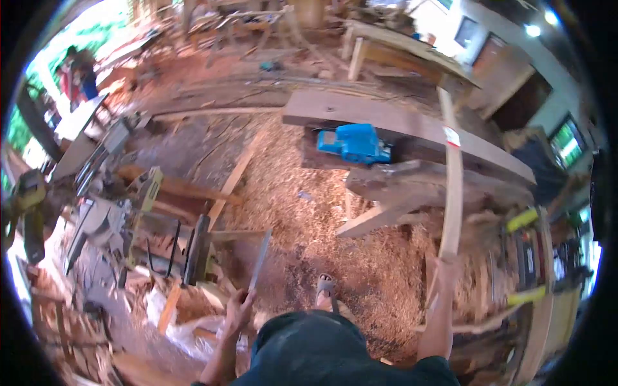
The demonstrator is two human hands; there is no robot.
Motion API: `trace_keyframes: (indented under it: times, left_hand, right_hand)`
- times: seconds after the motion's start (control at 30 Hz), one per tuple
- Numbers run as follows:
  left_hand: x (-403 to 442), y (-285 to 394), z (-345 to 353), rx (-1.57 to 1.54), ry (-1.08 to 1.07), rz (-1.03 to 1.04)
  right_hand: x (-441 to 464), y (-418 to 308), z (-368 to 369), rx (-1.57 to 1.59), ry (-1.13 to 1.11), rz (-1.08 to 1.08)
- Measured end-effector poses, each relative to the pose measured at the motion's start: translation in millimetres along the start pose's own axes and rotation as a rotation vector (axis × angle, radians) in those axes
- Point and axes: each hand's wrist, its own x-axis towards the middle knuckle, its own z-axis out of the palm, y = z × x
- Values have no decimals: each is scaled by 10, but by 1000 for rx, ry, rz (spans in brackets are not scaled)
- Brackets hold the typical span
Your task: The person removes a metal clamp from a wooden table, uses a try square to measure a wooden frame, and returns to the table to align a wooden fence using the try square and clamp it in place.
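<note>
My left hand (239,309) is closed round the lower end of a thin, flat, greyish strip (260,260), which points up and slightly right. On the right side, my right hand (445,267) grips the near end of a long pale wooden board (453,186). The board rises away from me, with a red and white label near its upper part, and crosses in front of a dark thick beam (399,125). A blue power tool (357,143) lies beside that beam, left of the board.
Wood shavings (290,186) cover the floor round my sandalled foot (326,286). A miter saw (96,225) and timber crowd the left. Racks with yellow parts (524,257) stand at right. Beyond are a wooden workbench (399,42) and a person (80,74) at far left.
</note>
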Motion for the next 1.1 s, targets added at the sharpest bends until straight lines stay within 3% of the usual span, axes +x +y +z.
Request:
trace_keyframes:
  times: [0.13, 0.2, 0.4, 0.53, 0.67, 0.7, 0.77, 0.83, 0.93, 0.97, 1.1]
  left_hand:
    - [446, 317, 455, -114, 37, 46]
    - [475, 810, 558, -103, 113, 15]
    - [1001, 1154, 625, -120, 235, -106]
    - [1424, 1389, 481, -242, 274, -146]
    - [1984, 1449, 256, -415, 277, -113]
    - [2120, 1456, 208, -453, 272, -103]
    - [2376, 1497, 101, -525, 293, -104]
    - [2679, 1696, 9, -539, 382, -31]
    - [3141, 2033, -196, -417, 503, 55]
    - [3250, 2086, -262, -457, 525, 77]
    - [3646, 2405, -503, -532, 608, 150]
  right_hand:
    - [799, 104, 181, -230, 67, -73]
    - [1118, 236, 261, -235, -38, -73]
    - [1517, 64, 206, -374, -49, -54]
    - [1734, -248, 129, -627, 116, -67]
    - [1962, -1089, 320, -913, 408, -215]
    - [2111, -1351, 514, -825, 384, -290]
    - [2460, -1808, 1122, -355, 150, -470]
    - [2152, -3122, 1709, -297, -170, -504]
    - [2099, -4095, 2733, -285, -433, -807]
    - [2000, -4483, 2990, -332, -525, -776]
    - [1848, -5360, 4273, -139, -605, -972]
